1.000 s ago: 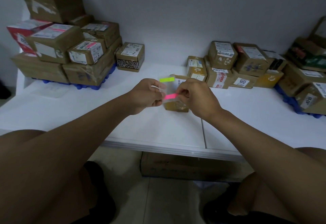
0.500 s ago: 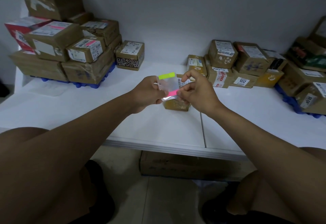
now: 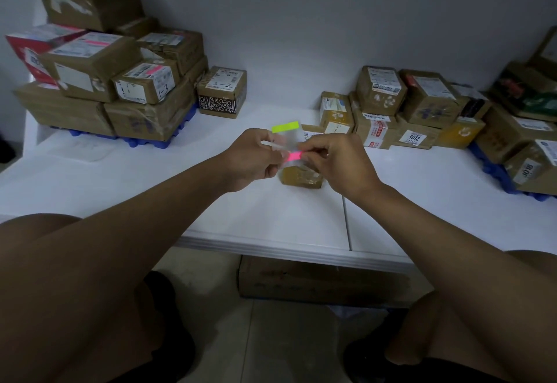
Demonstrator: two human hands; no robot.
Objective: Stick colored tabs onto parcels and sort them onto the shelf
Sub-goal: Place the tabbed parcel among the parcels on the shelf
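The left hand (image 3: 256, 158) gripped the clear plastic tab sheet (image 3: 286, 141) while the right hand (image 3: 334, 161) pinched its neon-pink sticky tab (image 3: 293, 156), best peeled slowly from one corner above the small brown cardboard parcel (image 3: 301, 176).

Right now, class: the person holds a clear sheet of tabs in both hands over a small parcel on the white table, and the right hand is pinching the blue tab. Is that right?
Not quite. The head view shows the right hand pinching a pink tab, not a blue one; the other tab is yellow-green. The rest stands: the left hand also holds the clear sheet over the small parcel on the white table.
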